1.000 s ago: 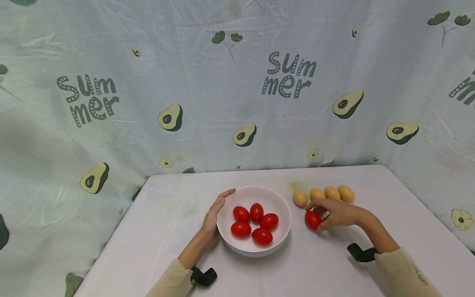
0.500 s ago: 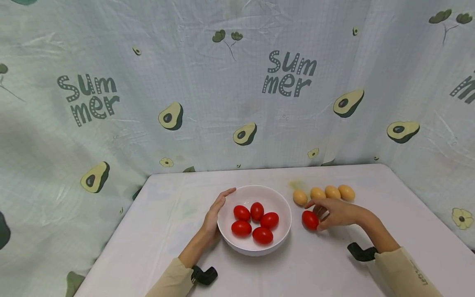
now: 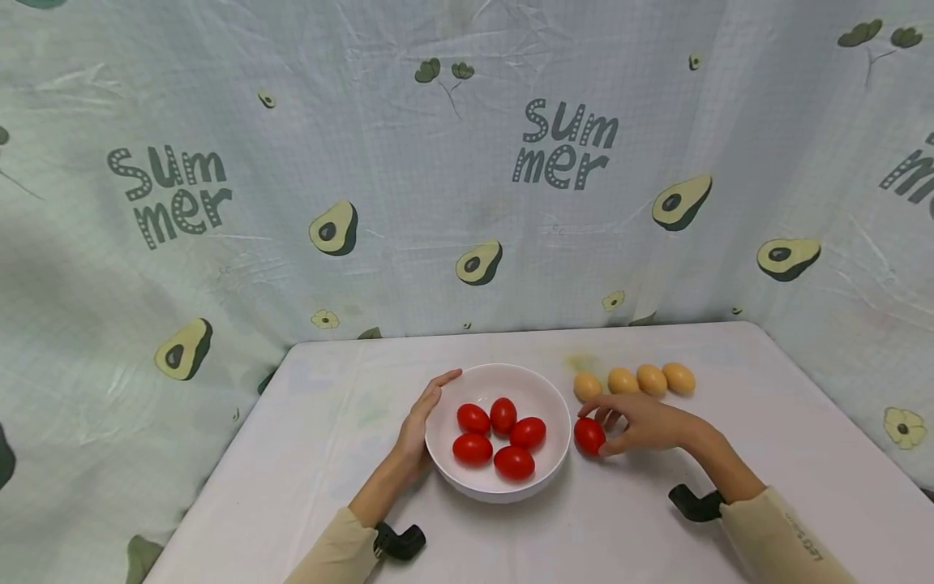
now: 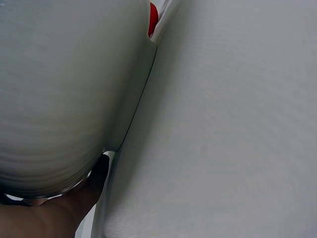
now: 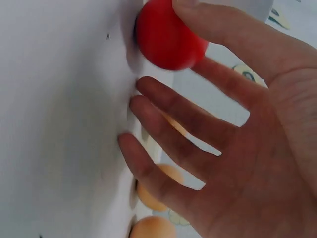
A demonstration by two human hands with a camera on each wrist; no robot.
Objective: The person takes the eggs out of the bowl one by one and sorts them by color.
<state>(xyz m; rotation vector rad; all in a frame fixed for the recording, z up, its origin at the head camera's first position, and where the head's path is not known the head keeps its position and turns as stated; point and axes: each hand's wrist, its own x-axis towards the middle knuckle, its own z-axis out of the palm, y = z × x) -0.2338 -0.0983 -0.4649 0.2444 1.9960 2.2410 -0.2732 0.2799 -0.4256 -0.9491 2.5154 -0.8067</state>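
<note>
Right grip [image 3: 633, 421], pinching red egg [image 3: 589, 436], has neared the bowl [image 3: 496, 493], left grip [image 3: 417, 428] wide against it; cloth [image 3: 409, 162] reads “summer”.

Diffuse head-view light, faint shadow beside the bowl [image 3: 521, 388], dimmer, blurrier wrist views

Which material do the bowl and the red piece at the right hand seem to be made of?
Bowl: perhaps plastic or ceramic, low-gloss; its smooth, pale wall shades softly. Red piece: possibly plastic or fruit, satin; smooth, evenly red surface.
</note>
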